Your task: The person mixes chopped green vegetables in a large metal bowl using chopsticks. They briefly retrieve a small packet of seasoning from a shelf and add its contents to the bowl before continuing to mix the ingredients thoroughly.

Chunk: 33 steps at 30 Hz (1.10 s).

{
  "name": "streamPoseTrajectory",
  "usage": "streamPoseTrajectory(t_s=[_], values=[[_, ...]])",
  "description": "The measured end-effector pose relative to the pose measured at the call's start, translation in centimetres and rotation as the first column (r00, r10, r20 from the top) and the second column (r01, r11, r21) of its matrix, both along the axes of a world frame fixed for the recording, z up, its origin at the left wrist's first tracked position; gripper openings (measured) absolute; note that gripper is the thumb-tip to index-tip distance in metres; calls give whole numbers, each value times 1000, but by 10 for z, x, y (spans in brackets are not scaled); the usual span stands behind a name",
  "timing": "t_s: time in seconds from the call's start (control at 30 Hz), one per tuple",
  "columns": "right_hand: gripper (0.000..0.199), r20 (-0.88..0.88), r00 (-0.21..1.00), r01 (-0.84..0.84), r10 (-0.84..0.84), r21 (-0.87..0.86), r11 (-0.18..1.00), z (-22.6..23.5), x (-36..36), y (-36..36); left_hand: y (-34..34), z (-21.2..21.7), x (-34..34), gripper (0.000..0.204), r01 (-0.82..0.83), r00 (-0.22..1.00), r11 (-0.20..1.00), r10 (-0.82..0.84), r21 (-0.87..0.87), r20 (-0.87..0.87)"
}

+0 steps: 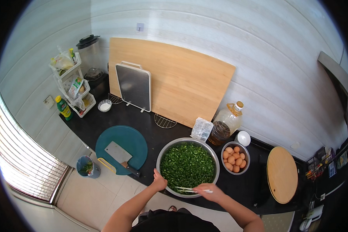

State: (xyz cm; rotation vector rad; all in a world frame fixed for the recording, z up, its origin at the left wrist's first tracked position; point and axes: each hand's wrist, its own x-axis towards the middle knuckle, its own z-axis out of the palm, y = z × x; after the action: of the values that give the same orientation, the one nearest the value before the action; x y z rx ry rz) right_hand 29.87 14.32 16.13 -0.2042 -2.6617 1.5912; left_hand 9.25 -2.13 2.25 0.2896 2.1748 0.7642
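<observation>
Pale tiled walls [189, 23] bend across the top of the frame, over a black countertop [162, 133] that sweeps from the left to the lower right. Near the lower centre stands a large steel bowl [216, 164], filled with finely chopped greens [187, 164]. The right hand [211, 192], at the bowl's lower right edge, is closed around white chopsticks [186, 189], whose far ends lie at the greens along the bowl's lower side. At the lower left of the bowl, the left hand [159, 181] touches the rim; I cannot tell whether its fingers grip it or only rest there.

Left of the bowl, a cleaver [118, 153] lies on a round teal cutting board [106, 136], its dark handle toward the lower right. Just right of the bowl sits a smaller steel bowl of brown eggs [231, 159] (heaped, so a full count is not possible), with a jug of dark oil [221, 131] and a crumpled whitish packet [202, 128] behind. Farther right is a round wooden board [283, 174].

Toward the upper centre, a big wooden board [185, 81] leans on the wall, a grey board with a white frame [133, 87] before it. At upper left stand a white tiered rack [81, 72] and a green bottle [64, 109] with a yellow cap.
</observation>
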Motion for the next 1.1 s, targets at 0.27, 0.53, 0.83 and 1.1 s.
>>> streamPoseTrajectory(t_s=[0.27, 0.53, 0.83, 1.1], values=[[15, -226, 971, 49, 74, 494, 868, -57, -47, 33, -2, -3, 2, 98, -11, 1000, 1000, 11, -1, 1], [15, -231, 949, 253, -213, 156, 955, -56, -91, -7, 4, -2, -2, 99, -35, 998, 996, 39, -85, 47], [15, -76, 961, 275, -265, 223, 935, -36, -11, 33, 1, -11, 0, 99, -10, 1000, 999, 8, -52, -26], [13, -297, 941, 189, -163, 62, 980, -64, -52, -23, 4, 22, 0, 98, -24, 996, 1000, 25, -3, 88]])
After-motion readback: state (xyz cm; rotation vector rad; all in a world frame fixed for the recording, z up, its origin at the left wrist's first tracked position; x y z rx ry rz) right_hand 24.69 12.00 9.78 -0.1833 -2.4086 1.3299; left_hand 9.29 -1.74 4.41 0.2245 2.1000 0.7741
